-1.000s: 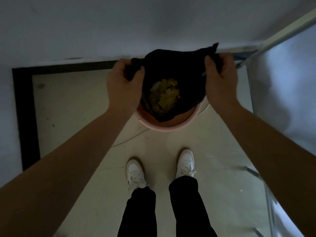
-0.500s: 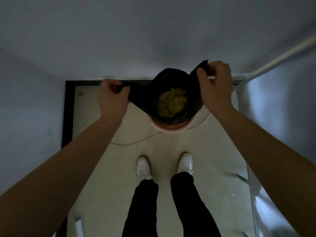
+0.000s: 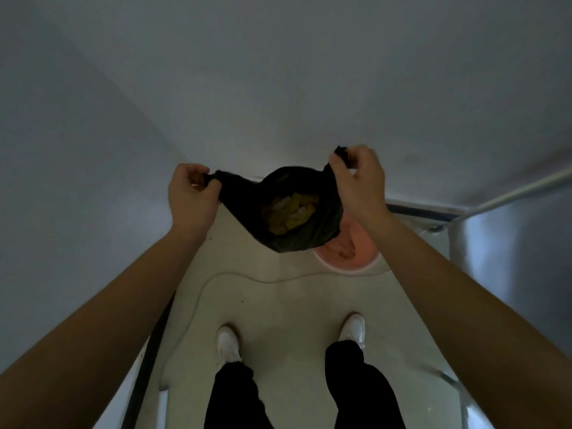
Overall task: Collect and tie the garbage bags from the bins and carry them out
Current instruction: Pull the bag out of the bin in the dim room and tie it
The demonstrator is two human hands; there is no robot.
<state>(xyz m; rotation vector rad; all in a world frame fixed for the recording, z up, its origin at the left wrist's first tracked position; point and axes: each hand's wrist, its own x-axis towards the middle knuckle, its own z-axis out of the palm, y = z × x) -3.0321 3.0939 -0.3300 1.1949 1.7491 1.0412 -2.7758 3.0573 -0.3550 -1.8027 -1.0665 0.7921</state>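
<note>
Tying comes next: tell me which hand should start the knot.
Probably the right hand: it pinches the black plastic garbage bag beside its mouth, spare corner poking out; the left hand holds its corner stretched sideways.

Garbage bag (image 3: 312, 239), pinched between left hand (image 3: 192, 196) and right hand (image 3: 359, 181): thin black plastic film, creased, faint sheen on the folds.
Contents (image 3: 291, 215): yellowish, crumpled; material not determinable.
Bin (image 3: 348, 269), below right hand: pink plastic, smooth, slight gloss.
Floor (image 3: 278, 305), beneath both hands: pale, smooth, low sheen.
Wall (image 3: 278, 88), beyond the hands: matt, even.
Panel (image 3: 510, 243), right of right hand: glossy, reflective.
Trousers (image 3: 235, 397): black matt cloth.
</note>
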